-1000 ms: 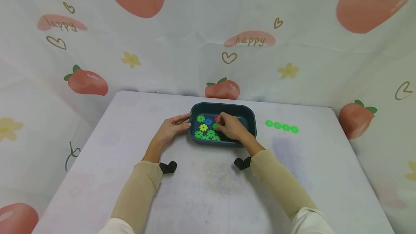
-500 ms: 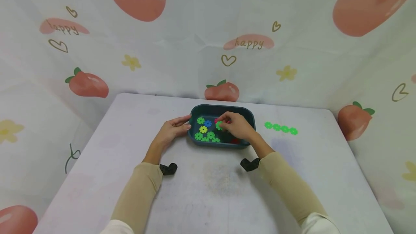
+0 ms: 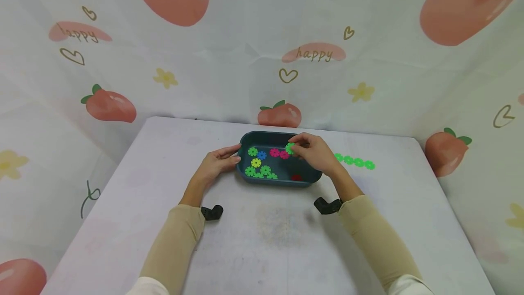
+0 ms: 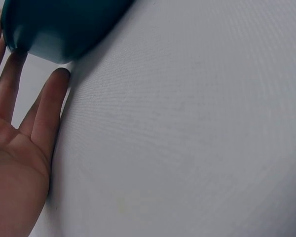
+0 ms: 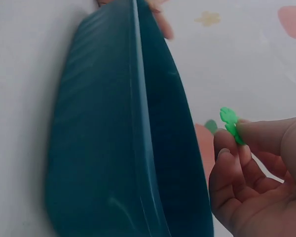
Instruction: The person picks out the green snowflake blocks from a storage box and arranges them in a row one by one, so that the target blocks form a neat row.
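Observation:
A dark teal tray [image 3: 266, 137] stands near the back middle of the table. In the head view my left hand [image 3: 214, 163] lies at its left end, and the left wrist view shows extended fingers [image 4: 48, 106] touching its outer wall. My right hand [image 3: 317, 151] pinches a green notched plastic disc [image 5: 230, 121] between thumb and finger, above the tray's right part. Inside lie several green discs [image 3: 265, 170], a yellow disc [image 3: 255, 163], a blue disc [image 3: 261, 155] and two pink discs [image 3: 274, 152]. A red piece [image 3: 296, 177] shows near the front wall.
Right of the tray, a row of several green discs [image 3: 359, 162] lies on the white table [image 3: 254, 240]. A cloth backdrop [image 3: 229, 58] with printed peaches hangs behind. A black camera mount sticks out at each wrist.
My right hand has lifted the green disc from among the others and carried it rightward, uncovering the pink discs and the red piece. My left hand has stayed at the tray's end.

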`<state>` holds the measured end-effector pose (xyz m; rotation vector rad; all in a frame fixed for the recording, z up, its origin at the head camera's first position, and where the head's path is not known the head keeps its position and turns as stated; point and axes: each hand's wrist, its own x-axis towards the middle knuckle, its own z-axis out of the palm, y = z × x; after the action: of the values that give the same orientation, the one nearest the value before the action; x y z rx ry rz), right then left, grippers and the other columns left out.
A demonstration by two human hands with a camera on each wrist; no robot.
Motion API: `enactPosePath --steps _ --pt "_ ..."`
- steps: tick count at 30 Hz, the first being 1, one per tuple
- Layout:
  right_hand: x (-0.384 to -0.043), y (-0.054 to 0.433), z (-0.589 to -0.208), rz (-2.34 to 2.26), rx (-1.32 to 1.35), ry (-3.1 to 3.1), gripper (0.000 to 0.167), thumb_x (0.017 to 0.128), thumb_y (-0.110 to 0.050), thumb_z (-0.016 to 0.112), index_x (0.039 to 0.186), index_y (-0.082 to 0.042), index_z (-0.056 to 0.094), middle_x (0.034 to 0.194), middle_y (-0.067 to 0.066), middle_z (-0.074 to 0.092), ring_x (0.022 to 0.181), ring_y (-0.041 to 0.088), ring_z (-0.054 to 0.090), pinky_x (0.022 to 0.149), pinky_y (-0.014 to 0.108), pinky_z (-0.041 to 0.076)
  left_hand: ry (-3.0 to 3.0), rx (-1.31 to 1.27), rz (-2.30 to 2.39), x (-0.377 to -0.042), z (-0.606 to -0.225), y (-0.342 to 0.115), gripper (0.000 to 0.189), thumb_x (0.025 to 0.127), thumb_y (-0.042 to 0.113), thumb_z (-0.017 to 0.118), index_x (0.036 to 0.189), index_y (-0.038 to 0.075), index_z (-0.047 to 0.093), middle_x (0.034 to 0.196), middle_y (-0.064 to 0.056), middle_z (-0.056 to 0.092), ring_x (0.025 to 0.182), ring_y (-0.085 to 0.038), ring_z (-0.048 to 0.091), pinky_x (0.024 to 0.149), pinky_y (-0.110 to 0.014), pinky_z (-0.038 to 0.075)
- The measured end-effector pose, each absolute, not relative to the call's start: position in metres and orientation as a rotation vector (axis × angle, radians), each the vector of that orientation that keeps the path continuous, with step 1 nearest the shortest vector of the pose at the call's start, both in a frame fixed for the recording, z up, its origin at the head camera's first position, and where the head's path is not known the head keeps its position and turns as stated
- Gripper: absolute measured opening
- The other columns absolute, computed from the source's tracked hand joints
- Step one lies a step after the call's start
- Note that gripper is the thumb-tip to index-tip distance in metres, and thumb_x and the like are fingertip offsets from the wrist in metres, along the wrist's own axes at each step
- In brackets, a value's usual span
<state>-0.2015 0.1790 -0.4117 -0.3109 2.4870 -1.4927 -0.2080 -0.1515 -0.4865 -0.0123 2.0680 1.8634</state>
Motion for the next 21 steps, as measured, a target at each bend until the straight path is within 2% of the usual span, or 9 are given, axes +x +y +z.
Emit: enactPosePath --steps 2,4,9,14,21 --pt "-0.201 0.184 -0.411 -1.497 -0.294 2.493 0.027 0.102 -0.021 0.063 0.125 -0.006 0.065 0.110 0.018 0.070 0.097 0.034 0.068 0.083 0.031 0.058 2.066 -0.012 1.860 -0.207 -0.486 -0.152 0.055 0.093 0.027 0.077 0.144 0.021 0.060 0.150 -0.003 0.058 0.113 -0.003 0.068 0.096 -0.020 0.055" --pt "-0.201 0.189 -0.410 -1.497 -0.280 2.499 0.028 0.102 -0.021 0.064 0.125 -0.006 0.066 0.112 0.018 0.069 0.097 0.032 0.069 0.083 0.032 0.058 2.064 -0.011 1.859 -0.207 -0.486 -0.152 0.056 0.092 0.028 0.078 0.145 0.021 0.060 0.151 -0.003 0.057 0.113 -0.003 0.068 0.096 -0.020 0.055" --pt "-0.198 0.201 -0.411 -1.494 -0.252 2.537 0.029 0.102 -0.022 0.064 0.126 -0.005 0.066 0.111 0.018 0.068 0.099 0.035 0.069 0.085 0.036 0.059 2.052 -0.013 1.873 -0.208 -0.486 -0.151 0.057 0.091 0.028 0.079 0.144 0.021 0.060 0.150 -0.003 0.058 0.115 -0.003 0.067 0.093 -0.018 0.055" --pt "-0.196 0.212 -0.411 -1.529 -0.220 2.577 0.029 0.102 -0.019 0.063 0.127 -0.004 0.065 0.106 0.017 0.064 0.093 0.031 0.069 0.077 0.021 0.057 2.046 -0.014 1.875 -0.208 -0.487 -0.150 0.055 0.092 0.025 0.078 0.144 0.020 0.060 0.150 -0.004 0.058 0.112 -0.002 0.068 0.092 -0.017 0.055" --pt "-0.193 0.225 -0.410 -1.561 -0.128 2.599 0.030 0.103 -0.021 0.061 0.129 -0.005 0.064 0.109 0.014 0.061 0.099 0.037 0.069 0.078 0.021 0.059 2.054 -0.008 1.867 -0.209 -0.487 -0.151 0.056 0.092 0.027 0.078 0.144 0.019 0.060 0.151 -0.004 0.058 0.112 -0.002 0.068 0.093 -0.017 0.055"
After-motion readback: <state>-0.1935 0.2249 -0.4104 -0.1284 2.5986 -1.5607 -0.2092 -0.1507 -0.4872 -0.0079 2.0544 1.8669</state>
